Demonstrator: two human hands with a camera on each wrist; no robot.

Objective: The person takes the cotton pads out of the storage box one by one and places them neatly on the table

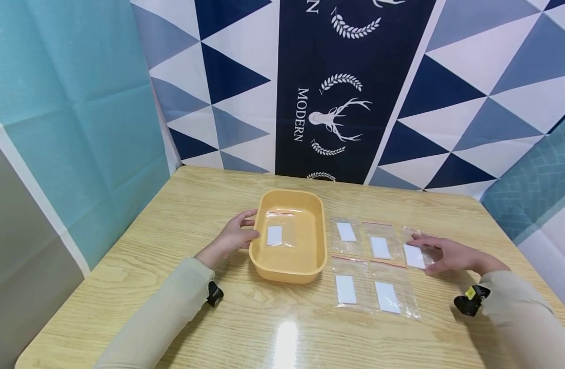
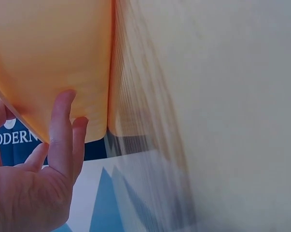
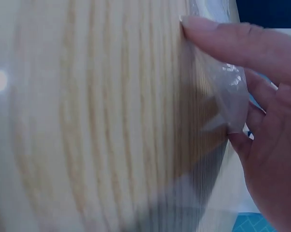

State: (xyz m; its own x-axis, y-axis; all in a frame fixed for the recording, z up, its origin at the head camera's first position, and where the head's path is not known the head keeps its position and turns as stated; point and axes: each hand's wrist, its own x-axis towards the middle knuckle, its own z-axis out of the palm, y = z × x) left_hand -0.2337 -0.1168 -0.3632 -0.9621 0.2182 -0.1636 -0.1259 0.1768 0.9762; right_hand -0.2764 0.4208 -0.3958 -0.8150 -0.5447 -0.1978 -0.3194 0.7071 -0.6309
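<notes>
My left hand grips the left side of a yellow-orange plastic basin; in the left wrist view, fingertips lie against the outer wall. Inside the basin lies a clear zip bag with a white card. At the right, my right hand holds another clear zip bag with a white card between thumb and fingers. In the right wrist view, that bag's clear plastic bends up by the fingers, and its card is out of sight.
Several more zip bags lie flat between basin and right hand: two in the back row, a left bag and a middle bag, and two in front, a left bag and a right bag. A patterned cloth hangs behind the wooden table.
</notes>
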